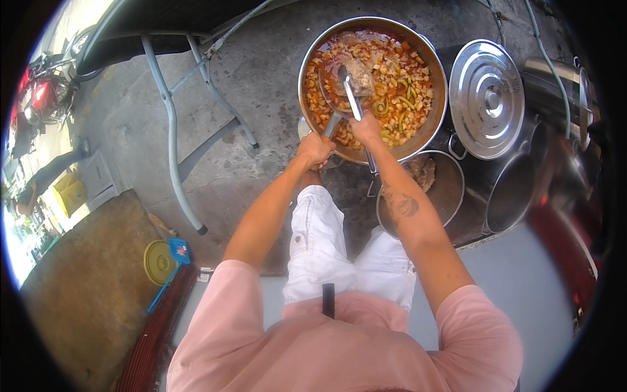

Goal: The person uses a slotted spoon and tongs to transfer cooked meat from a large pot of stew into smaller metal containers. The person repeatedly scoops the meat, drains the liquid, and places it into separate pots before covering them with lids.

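Note:
A wide metal pot [441, 115] of red-orange stew [392, 54] stands before me, with small diced pieces and curled green strips in it. My left hand [313, 148] is closed around the handle of a large metal ladle or skimmer [332, 125], whose bowl lies partly in the stew. In my right hand [366, 130] are metal tongs [351, 95], reaching over the same bowl. Their upper jaw rests against a big pale chunk of meat [361, 78]; the lower jaw is hidden. Below the pot's right side, a smaller metal pot [453, 196] holds another meat chunk [422, 171], partly behind my right forearm.
A round metal lid [485, 98] leans upright at the right, near dark empty-looking pots [512, 193]. Grey table legs [171, 122] stand on the concrete floor [122, 117] at left. A blue plastic swatter [180, 251] and a yellowish round lid [159, 262] lie lower left. Motorcycles [44, 95] stand beyond.

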Demonstrator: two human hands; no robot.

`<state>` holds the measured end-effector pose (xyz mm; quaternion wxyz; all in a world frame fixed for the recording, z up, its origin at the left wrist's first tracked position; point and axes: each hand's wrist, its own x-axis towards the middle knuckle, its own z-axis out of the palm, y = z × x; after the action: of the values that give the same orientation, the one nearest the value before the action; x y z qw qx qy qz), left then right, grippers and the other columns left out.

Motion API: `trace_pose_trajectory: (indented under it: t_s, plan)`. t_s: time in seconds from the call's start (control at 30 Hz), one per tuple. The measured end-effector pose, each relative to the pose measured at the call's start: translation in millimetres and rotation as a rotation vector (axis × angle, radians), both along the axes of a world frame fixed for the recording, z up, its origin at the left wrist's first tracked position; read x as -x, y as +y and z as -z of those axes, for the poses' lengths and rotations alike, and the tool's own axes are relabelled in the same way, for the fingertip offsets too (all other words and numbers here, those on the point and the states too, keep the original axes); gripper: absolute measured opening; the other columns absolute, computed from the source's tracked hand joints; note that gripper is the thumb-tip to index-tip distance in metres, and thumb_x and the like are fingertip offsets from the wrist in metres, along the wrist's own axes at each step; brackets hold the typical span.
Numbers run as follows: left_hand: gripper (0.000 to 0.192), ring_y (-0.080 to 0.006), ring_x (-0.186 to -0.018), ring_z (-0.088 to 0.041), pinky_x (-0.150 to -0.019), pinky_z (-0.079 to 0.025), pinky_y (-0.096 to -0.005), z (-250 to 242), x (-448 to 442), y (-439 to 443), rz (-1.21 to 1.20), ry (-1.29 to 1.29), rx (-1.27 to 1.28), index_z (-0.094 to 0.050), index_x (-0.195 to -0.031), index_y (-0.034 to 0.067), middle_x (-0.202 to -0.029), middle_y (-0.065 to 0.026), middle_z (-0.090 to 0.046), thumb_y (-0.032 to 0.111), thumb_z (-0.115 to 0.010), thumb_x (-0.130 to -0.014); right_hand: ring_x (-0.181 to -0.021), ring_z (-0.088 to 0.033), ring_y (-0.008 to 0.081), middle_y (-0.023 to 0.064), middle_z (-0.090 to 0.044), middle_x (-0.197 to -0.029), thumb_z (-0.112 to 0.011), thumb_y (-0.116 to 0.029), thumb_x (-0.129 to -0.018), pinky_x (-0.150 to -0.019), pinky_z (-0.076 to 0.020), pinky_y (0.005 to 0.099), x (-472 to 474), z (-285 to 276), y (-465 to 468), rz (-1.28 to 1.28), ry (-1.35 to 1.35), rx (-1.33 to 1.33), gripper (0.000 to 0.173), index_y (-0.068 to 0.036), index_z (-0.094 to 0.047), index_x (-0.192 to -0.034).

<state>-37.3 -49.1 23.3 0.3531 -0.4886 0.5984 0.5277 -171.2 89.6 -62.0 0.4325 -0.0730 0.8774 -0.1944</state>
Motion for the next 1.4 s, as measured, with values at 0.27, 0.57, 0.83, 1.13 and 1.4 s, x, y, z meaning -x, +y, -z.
trace_pose_trajectory:
  t_s: [0.27, 0.57, 0.83, 1.13, 1.4]
  plan:
    - [0.033, -0.0188, -0.048, -0.065, -0.044, -0.052, -0.0378, 14.5, -4.9, 1.6, -0.015, 0.002, -0.027, -0.069, -0.075, -0.006, -0.060, -0.0101, -0.066, 0.021, -0.073, -0.094, -0.106, -0.072, 0.0537, 0.0384, -0.073, -0.110, -0.070, -0.024, -0.094, -0.094, -0.0573, 0.0575, -5.5, -30.8, 40.4, 0.042, 0.077, 0.076, 0.046, 0.010, -0.062, -0.124]
    - [0.033, -0.0187, -0.051, -0.066, -0.047, -0.055, -0.0373, 11.3, -10.7, 0.8, -0.011, 0.051, -0.029, -0.070, -0.078, -0.004, -0.065, -0.0098, -0.069, 0.025, -0.074, -0.093, -0.096, -0.073, 0.0557, 0.0401, -0.072, -0.099, -0.070, -0.017, -0.092, -0.089, -0.0566, 0.0597, -3.2, -64.2, 92.4, 0.005, 0.144, 0.115, 0.042, 0.009, -0.060, -0.123]
    - [0.031, -0.0159, -0.047, -0.061, -0.043, -0.051, -0.0348, 15.9, -13.1, 2.6, -0.028, 0.122, -0.061, -0.067, -0.072, -0.001, -0.062, -0.0078, -0.065, 0.021, -0.071, -0.095, -0.105, -0.071, 0.0555, 0.0386, -0.073, -0.105, -0.067, -0.017, -0.093, -0.093, -0.0554, 0.0599, -17.4, -68.4, 129.1, 0.150, 0.073, 0.073, 0.043, 0.005, -0.061, -0.129]
    - [0.024, -0.0121, -0.051, -0.058, -0.046, -0.051, -0.0317, 24.5, -10.4, -1.9, 0.090, 0.015, -0.033, -0.064, -0.080, 0.004, -0.066, -0.0031, -0.063, 0.020, -0.069, -0.097, -0.103, -0.072, 0.0529, 0.0356, -0.074, -0.103, -0.066, -0.027, -0.093, -0.089, -0.0558, 0.0570, -5.1, -120.5, 214.2, 0.344, -0.007, 0.369, 0.041, 0.005, -0.066, -0.119]
    - [0.020, -0.0134, -0.047, -0.053, -0.044, -0.049, -0.0309, 23.2, -7.4, -3.2, 0.084, -0.020, -0.054, -0.064, -0.086, 0.007, -0.067, -0.0021, -0.060, 0.022, -0.068, -0.098, -0.083, -0.067, 0.0190, 0.0116, -0.071, -0.089, -0.067, -0.018, -0.094, -0.079, -0.0537, 0.0370, 37.1, -213.8, 393.3, 0.737, 0.214, 0.344, 0.023, -0.003, -0.067, -0.111]
